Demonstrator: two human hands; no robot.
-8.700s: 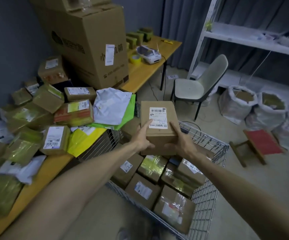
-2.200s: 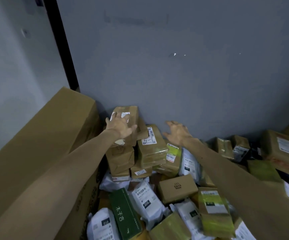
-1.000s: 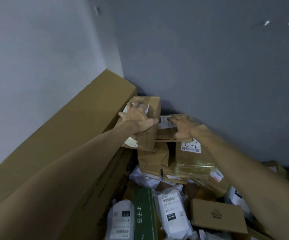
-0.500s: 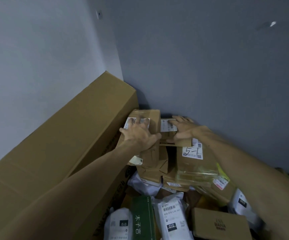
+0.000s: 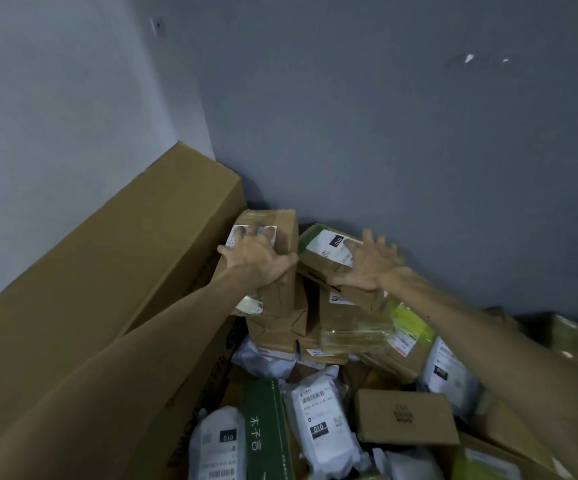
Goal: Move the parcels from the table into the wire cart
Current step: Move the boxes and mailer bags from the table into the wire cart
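Note:
A stack of brown parcels point(image 5: 346, 323) stands in the corner against the grey wall. My left hand point(image 5: 256, 259) grips the upright brown box point(image 5: 282, 226) on top of the stack, fingers spread over its white label and thumb round its right edge. My right hand point(image 5: 367, 265) spans the flat labelled box point(image 5: 325, 245) beside it, fingertips at the far edge and thumb at the near edge; this box is tilted up off the stack. The wire cart is out of view.
A long cardboard carton point(image 5: 125, 271) lies along the left wall, touching the stack. Below my arms lie a green box point(image 5: 263, 427), white mailer bags point(image 5: 318, 417), a plain brown box point(image 5: 405, 420) and more taped parcels point(image 5: 575, 337) at right.
My right hand has moved onto the flat box's top and tipped its near edge up. My left hand keeps its hold on the upright box, which has shifted slightly.

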